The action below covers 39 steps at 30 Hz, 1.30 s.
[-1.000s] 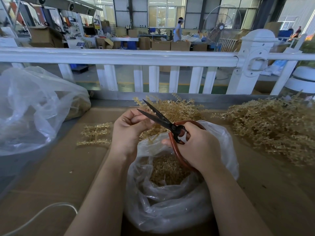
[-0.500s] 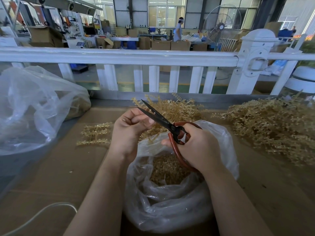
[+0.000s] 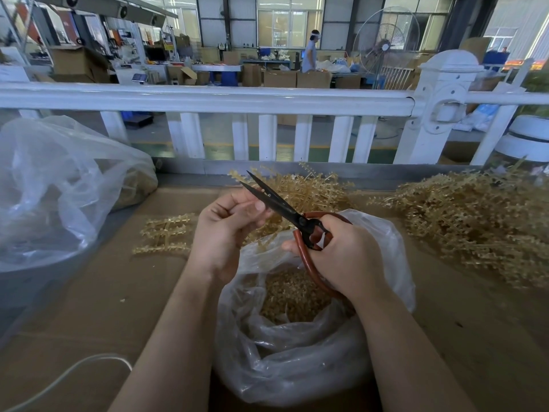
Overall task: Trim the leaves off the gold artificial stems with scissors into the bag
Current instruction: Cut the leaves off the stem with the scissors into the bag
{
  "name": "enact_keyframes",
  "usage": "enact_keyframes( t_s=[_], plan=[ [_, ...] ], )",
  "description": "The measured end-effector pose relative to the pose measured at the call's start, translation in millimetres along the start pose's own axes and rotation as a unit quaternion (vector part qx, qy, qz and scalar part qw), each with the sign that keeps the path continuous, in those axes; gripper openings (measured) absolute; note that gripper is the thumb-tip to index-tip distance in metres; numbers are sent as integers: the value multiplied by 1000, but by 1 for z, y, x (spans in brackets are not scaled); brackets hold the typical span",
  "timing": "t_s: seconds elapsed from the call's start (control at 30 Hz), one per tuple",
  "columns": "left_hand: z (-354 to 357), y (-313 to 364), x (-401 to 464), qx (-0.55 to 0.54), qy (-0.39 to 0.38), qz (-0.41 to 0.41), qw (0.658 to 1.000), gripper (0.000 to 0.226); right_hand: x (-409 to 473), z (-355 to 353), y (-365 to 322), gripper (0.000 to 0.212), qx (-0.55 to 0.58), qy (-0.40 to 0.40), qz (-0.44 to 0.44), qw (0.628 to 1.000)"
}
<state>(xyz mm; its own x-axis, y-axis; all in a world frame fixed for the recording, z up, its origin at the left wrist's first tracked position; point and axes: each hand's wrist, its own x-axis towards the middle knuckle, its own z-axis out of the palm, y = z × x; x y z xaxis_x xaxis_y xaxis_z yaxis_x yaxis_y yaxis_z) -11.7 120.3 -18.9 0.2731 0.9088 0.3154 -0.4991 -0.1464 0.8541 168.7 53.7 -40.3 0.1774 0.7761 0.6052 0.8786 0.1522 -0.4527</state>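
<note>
At frame centre, the left hand (image 3: 225,230) pinches a gold plastic leafy stem (image 3: 269,242) over the clear plastic bag (image 3: 297,364). The right hand (image 3: 347,257) grips black scissors with red looped handles (image 3: 285,208), blades parted. Cut close to the stalk, keeping the sprig above the bag's mouth so the leaves drop in.

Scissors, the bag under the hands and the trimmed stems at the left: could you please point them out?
scissors (image 3: 276,203): head view, on the dark blades.
bag (image 3: 285,364): head view, on its clear front wall.
trimmed stems (image 3: 166,236): head view, on the middle of the small pile.
</note>
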Motion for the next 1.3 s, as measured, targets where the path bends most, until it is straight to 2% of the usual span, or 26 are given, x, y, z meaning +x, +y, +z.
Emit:
enact_keyframes(
  t_s=[0.13, 0.3, 0.43, 0.7, 0.83, 1.03, 1.17, 1.3],
  plan=[
    [0, -1, 0, -5, -3, -11, 1000, 6, 1, 0, 2, 74, 10, -4, 1, 1000],
    [1, -1, 0, -9, 9, -8, 1000, 14, 0, 1, 2, 70, 18, 0, -2, 1000],
    [3, -1, -1, -5, 9, -6, 1000, 15, -1, 1, 1, 63, 19, 5, -2, 1000],
    [6, -2, -2, 29, -6, -8, 1000, 12, -1, -4, -3, 66, -8, 38, -24, 999],
    [6, -1, -2, 28, 7, -10, 1000, 14, 0, -4, -3, 60, -21, 28, -18, 999],
    [9, 0, -3, 41, 3, -4, 999, 5, 1, -4, -2, 65, -29, 27, -17, 999],
    [9, 0, -3, 42, 12, 0, 999, 10, 0, -3, -3, 58, -29, 42, -21, 998],
    [9, 1, -4, 37, -1, -2, 999, 5, -1, -1, -1, 68, -17, 43, -29, 999]
  ],
)
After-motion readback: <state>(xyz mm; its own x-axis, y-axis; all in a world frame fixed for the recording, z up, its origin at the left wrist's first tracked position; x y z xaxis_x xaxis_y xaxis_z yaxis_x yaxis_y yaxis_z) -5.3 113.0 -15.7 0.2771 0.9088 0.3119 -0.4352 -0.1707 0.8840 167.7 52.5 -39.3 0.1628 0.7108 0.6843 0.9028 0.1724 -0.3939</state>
